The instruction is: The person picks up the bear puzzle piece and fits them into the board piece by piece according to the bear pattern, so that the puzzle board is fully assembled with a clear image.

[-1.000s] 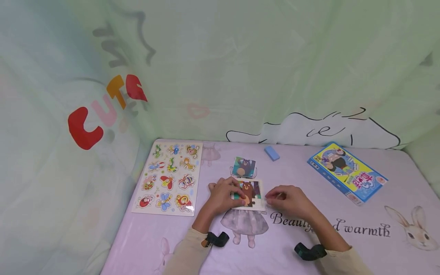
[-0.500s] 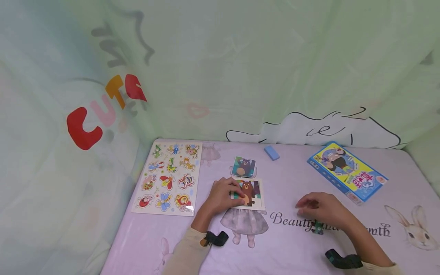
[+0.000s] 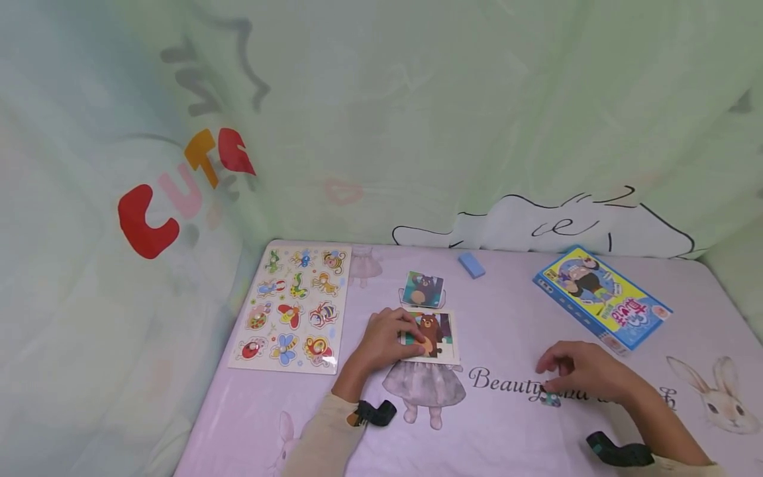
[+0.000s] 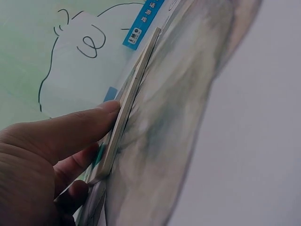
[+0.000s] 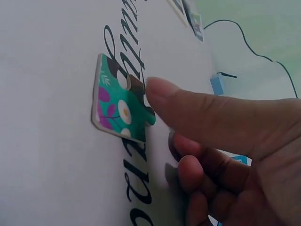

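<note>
A framed jigsaw board (image 3: 451, 354) with a brown bear picture lies on the table, a gap showing in its lower right part. My left hand (image 3: 390, 338) holds it at the left side. In the left wrist view the thumb lies on the edge of the board (image 4: 133, 87), with other fingers curled at its corner. Further right, my right hand (image 3: 587, 371) hovers low beside a loose jigsaw piece (image 5: 115, 101), green with flowers. The thumb tip overlaps the piece's edge in the right wrist view; the other fingers are bent loosely under the thumb and hold nothing.
Behind the jigsaw board lies a bear picture card (image 3: 424, 290). A blue block (image 3: 471, 265) sits near the back edge. An insect peg puzzle (image 3: 290, 311) lies at the left, and a blue and yellow box (image 3: 605, 298) at the back right. Curtains surround the table.
My right hand has moved away from the jigsaw board, to the right and nearer, down to the loose piece. The left hand has stayed on the board.
</note>
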The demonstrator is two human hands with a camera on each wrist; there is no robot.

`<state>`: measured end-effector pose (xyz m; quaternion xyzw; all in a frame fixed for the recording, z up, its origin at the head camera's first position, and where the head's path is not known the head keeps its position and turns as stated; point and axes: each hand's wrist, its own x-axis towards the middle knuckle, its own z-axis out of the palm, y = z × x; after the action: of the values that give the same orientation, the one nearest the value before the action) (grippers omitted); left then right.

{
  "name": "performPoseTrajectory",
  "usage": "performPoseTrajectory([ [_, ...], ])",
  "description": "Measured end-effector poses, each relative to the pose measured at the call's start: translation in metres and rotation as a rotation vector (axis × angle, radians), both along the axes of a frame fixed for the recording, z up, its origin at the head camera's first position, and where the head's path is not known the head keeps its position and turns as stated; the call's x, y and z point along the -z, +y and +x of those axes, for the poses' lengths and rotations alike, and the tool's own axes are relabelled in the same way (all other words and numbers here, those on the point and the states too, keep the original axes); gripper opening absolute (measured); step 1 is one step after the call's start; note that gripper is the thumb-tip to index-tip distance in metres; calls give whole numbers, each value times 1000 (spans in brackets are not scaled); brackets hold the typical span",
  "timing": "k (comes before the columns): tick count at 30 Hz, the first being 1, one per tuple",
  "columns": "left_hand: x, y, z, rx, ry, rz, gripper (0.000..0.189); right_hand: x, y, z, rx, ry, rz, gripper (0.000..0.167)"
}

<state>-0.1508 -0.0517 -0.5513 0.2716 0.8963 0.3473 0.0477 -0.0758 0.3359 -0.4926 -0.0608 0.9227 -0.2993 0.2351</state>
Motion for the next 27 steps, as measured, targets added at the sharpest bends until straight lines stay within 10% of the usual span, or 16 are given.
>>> performPoseTrajectory([
  [14, 0, 0, -1, 3, -2, -3, 15, 8, 6, -3, -28, 13, -21, 19],
  [27, 2, 0, -1, 4, 9, -7, 14, 6, 4, -3, 12, 18, 5, 40],
])
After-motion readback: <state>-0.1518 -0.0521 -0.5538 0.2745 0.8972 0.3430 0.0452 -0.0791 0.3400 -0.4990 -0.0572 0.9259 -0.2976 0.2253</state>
